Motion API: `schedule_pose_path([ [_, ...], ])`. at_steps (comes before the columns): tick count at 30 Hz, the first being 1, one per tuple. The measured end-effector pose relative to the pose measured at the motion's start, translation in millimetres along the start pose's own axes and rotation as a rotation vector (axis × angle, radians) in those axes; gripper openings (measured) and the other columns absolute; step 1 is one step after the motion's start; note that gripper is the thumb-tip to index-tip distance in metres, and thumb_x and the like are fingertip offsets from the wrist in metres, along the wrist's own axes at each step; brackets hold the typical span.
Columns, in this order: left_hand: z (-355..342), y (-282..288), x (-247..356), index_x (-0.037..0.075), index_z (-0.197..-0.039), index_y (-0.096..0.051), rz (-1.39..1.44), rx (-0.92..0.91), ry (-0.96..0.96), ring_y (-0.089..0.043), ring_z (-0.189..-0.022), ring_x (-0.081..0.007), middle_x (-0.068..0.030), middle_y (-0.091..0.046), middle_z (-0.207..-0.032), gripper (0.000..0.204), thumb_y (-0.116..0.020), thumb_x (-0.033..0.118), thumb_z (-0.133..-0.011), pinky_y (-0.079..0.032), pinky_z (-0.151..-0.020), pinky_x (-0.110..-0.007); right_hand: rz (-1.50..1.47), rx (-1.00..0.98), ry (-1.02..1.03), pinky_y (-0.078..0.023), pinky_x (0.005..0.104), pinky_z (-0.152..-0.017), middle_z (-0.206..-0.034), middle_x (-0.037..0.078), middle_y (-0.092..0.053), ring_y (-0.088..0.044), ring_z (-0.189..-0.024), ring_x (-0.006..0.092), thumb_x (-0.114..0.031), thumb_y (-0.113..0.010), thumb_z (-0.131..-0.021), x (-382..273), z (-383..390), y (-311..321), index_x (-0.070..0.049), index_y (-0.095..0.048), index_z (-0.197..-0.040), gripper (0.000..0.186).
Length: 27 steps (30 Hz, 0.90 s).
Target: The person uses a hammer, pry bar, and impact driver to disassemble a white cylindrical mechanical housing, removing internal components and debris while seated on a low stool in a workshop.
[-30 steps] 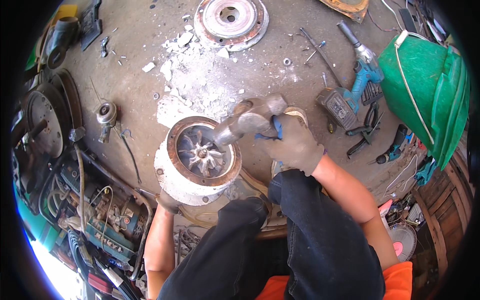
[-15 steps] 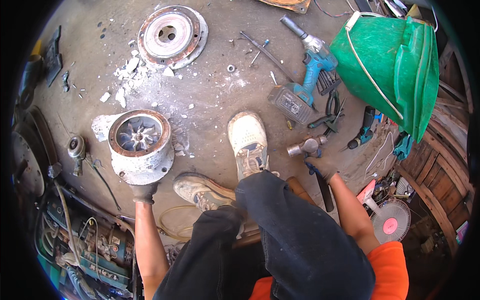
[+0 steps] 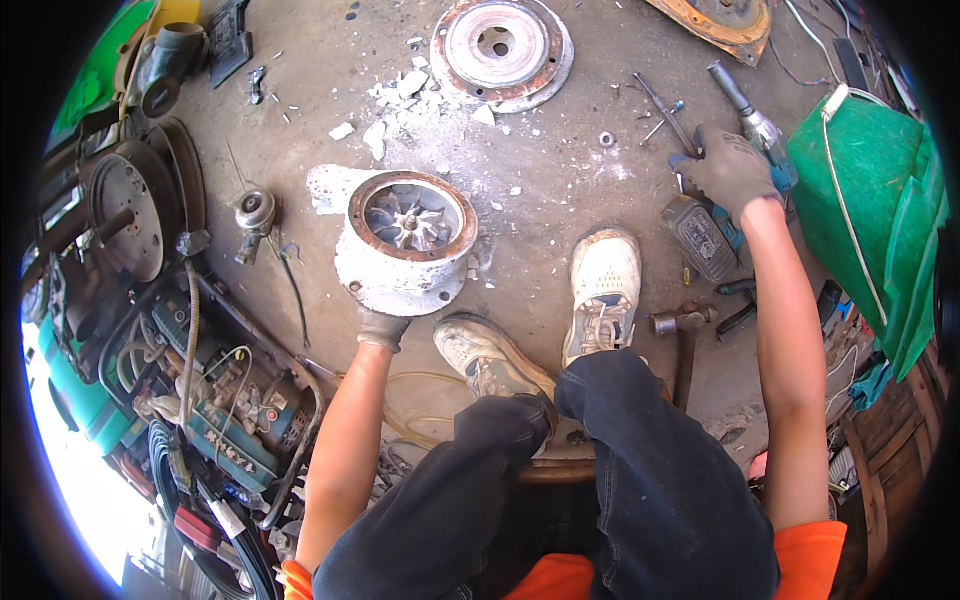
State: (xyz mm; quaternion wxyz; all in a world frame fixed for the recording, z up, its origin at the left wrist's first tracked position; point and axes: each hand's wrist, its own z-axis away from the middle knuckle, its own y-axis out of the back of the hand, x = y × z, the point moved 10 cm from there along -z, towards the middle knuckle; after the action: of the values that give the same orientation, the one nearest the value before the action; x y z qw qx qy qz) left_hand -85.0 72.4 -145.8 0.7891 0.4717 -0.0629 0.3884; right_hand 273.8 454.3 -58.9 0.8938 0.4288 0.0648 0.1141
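A whitish, scaled pump housing (image 3: 400, 275) stands on the floor, its rusty round rim facing up and a bladed impeller (image 3: 410, 225) inside. My left hand (image 3: 382, 328), in a grey glove, grips the near edge of its base flange; the fingers are mostly hidden beneath. Off to the right, my gloved right hand (image 3: 728, 172) is closed around the near end of a long metal rod (image 3: 660, 105), which lies along the floor. Beside that hand is a teal cordless impact wrench (image 3: 765, 135), partly covered by it, with its dark battery (image 3: 700, 240) nearer me.
A round rusty cover plate (image 3: 500, 50) lies beyond the housing, near white flakes (image 3: 410, 85). A hammer (image 3: 685, 330) rests by my right shoe (image 3: 606, 280). At right is a green bucket (image 3: 865, 190); at left, machinery (image 3: 230, 400) and a wheel-like part (image 3: 135, 210).
My right hand has left the hammer and moved forward to the metal rod. The hammer now lies on the floor. My left hand stays at the housing; the view has swung left.
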Motion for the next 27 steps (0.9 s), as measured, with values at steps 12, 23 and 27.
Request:
schedule_pose_path([
  [12, 8, 1, 14, 0.011, -0.147, -0.034, -0.139, 0.097, -0.181, -0.032, -0.139, -0.0303, -0.0116, -0.037, -0.15, 0.077, -0.067, 0.04, -0.084, -0.021, -0.117, -0.042, -1.055, 0.433, 0.065, -0.049, 0.0308, -0.077, -0.101, 0.008, -0.063, -0.061, -0.087, 0.0163, -0.013, -0.054, -0.097, 51, 22, 41, 0.0, -0.055, -0.122, 0.029],
  [23, 7, 0, 12, 0.011, -0.147, -0.035, -0.123, 0.077, -0.163, -0.032, -0.139, -0.0307, -0.0123, -0.038, -0.15, 0.078, -0.067, 0.042, -0.083, -0.021, -0.117, -0.043, -2.107, -0.278, 0.904, -0.035, 0.0246, -0.059, -0.07, -0.002, -0.045, -0.039, -0.057, 0.0098, -0.039, -0.04, -0.101, -156, 82, 131, -0.014, -0.05, -0.075, 0.037],
  [27, 7, -2, 10, 0.011, -0.146, -0.035, -0.116, 0.072, -0.164, -0.032, -0.138, -0.0308, -0.0126, -0.038, -0.149, 0.078, -0.067, 0.043, -0.083, -0.021, -0.117, -0.043, -2.11, -0.226, 0.864, -0.033, 0.023, -0.053, -0.066, -0.003, -0.046, -0.04, -0.055, 0.0067, -0.037, -0.047, -0.099, -169, 83, 140, -0.018, -0.047, -0.066, 0.038],
])
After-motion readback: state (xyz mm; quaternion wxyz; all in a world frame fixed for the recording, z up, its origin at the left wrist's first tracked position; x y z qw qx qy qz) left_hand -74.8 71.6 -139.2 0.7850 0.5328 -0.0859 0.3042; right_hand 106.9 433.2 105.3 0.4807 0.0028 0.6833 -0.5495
